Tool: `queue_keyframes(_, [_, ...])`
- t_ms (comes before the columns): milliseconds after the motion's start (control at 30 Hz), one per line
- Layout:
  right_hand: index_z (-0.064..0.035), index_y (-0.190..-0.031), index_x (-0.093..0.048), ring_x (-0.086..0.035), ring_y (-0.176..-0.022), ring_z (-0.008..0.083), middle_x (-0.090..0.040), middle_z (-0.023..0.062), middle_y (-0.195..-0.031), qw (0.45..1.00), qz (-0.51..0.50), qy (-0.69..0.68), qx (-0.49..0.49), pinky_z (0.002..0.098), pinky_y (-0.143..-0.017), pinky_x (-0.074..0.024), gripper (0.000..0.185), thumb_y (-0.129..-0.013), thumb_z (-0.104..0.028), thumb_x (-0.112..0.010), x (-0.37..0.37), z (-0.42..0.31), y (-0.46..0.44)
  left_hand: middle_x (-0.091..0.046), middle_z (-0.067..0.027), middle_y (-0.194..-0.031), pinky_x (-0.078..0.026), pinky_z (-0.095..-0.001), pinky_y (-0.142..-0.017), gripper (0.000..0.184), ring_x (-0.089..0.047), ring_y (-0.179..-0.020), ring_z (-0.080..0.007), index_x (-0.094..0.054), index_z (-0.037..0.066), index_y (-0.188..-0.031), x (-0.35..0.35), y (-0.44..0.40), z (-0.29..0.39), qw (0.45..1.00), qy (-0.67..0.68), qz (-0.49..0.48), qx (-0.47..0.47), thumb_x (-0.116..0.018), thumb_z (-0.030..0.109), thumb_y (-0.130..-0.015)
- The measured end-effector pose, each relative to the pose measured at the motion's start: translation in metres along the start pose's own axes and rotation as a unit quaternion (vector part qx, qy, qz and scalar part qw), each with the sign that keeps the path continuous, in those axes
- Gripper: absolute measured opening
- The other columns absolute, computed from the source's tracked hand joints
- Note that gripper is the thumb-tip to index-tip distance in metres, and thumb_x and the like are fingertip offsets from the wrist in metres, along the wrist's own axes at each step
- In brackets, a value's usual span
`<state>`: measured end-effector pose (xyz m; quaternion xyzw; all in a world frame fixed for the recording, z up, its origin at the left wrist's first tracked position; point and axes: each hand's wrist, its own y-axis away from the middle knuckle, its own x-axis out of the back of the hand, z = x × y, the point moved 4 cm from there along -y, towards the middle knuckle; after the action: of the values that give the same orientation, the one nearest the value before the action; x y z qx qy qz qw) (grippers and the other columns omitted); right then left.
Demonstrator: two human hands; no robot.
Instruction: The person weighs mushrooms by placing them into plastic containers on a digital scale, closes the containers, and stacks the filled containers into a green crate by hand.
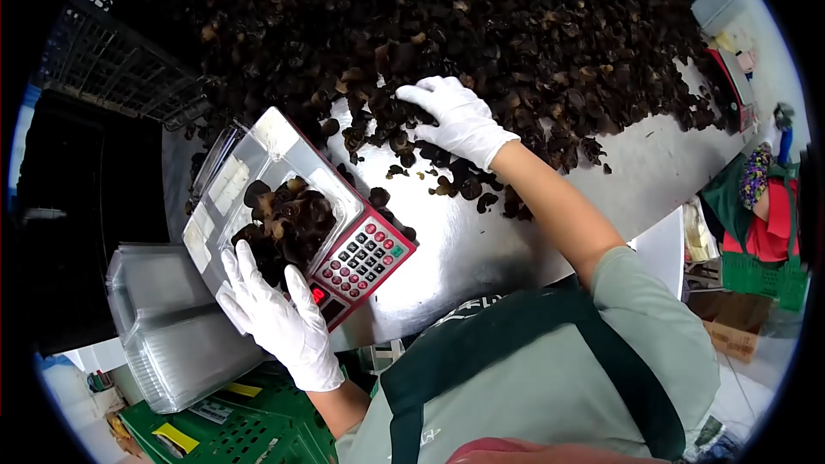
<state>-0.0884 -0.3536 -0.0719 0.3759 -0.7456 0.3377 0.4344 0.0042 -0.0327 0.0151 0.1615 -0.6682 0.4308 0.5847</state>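
Dark mushroom pieces (464, 34), thin, curled and frilly, form a broad heap across the far side of a smooth, shiny metal table (438, 245); loose pieces are scattered along its near edge. The right hand (460, 120), in a thin, wrinkled white glove, lies at this edge, its fingers lightly bent and its thumb apart from them; any grip on a piece cannot be told. The left hand (279, 318), gloved alike, has its fingers spread and its thumb well apart, at the near side of a clear plastic box (345, 204); whether it presses on the box cannot be told. Inside the box is a rounded clump (296, 219) of the same mushroom, brown and glossy. The box sits on a red-edged scale (365, 262) with round keys and a glowing red display, its figures too small to read. To the left are a stack of clear, ribbed plastic boxes (185, 335) and a black lattice crate (120, 60); below is a green perforated crate (249, 430). At right, 1 other person shows a patterned sleeve (756, 176), above a cardboard carton (730, 339).
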Motion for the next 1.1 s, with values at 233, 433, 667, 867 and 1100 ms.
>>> queue_keyframes(233, [-0.0112,-0.094,-0.073,-0.072,-0.086,0.0276,-0.068,0.0087,-0.098,0.988,-0.055,0.124,0.081,0.0408,-0.065,-0.0618,0.015,-0.088,-0.012,-0.06,-0.08,-0.058,-0.022,-0.034,-0.0253,-0.159,-0.026,-0.0523,-0.121,0.061,-0.033,-0.148,-0.039,-0.043,0.003,-0.153,0.01,0.003,-0.001,0.975,0.209,0.069,0.027,-0.058,0.035,-0.103])
queue_keyframes(433, [-0.0071,-0.094,-0.075,-0.074,-0.085,0.0321,-0.072,0.0139,-0.093,0.998,0.023,-0.021,0.046,0.0438,-0.067,-0.0607,0.015,-0.084,-0.009,-0.064,-0.068,-0.047,-0.008,-0.028,-0.025,-0.161,-0.029,-0.0516,-0.121,0.057,-0.033,-0.148,-0.0397,-0.044,-0.002,-0.149,0.008,0.013,-0.016,0.961,0.247,0.097,0.08,-0.06,0.022,-0.1])
queue_keyframes(667, [0.0029,-0.122,-0.066,-0.061,-0.066,0.0078,-0.069,0.0059,-0.09,0.736,-0.088,-0.641,-0.198,0.0234,-0.052,-0.052,0.034,-0.093,-0.013,-0.073,-0.008,-0.014,-0.003,-0.033,-0.0259,-0.159,-0.025,-0.0502,-0.121,0.054,-0.034,-0.147,-0.0405,-0.047,-0.004,-0.145,0.012,0.01,-0.028,0.97,0.2,0.117,0.074,-0.061,0.018,-0.098])
queue_keyframes(867, [0.0,-0.117,-0.069,-0.065,-0.072,0.0078,-0.071,0.0043,-0.091,0.756,-0.145,-0.637,-0.042,0.025,-0.061,-0.0539,0.026,-0.092,-0.007,-0.072,0.03,-0.115,-0.028,-0.029,-0.021,-0.159,-0.035,-0.0471,-0.121,0.054,-0.037,-0.146,-0.0331,-0.045,-0.002,-0.148,0.012,0.013,-0.029,0.959,0.249,0.122,0.062,-0.061,0.009,-0.097])
queue_keyframes(1100, [-0.0135,-0.118,-0.069,-0.068,-0.09,0.0214,-0.069,0.0061,-0.107,0.932,0.051,-0.076,0.35,0.0367,-0.08,-0.0569,0.035,-0.092,-0.037,-0.063,0.002,-0.217,-0.028,-0.028,-0.0255,-0.159,-0.035,-0.0487,-0.119,0.054,-0.035,-0.147,-0.0391,-0.045,-0.003,-0.146,0.018,0.018,-0.03,0.964,0.233,0.11,0.07,-0.059,0.005,-0.095])
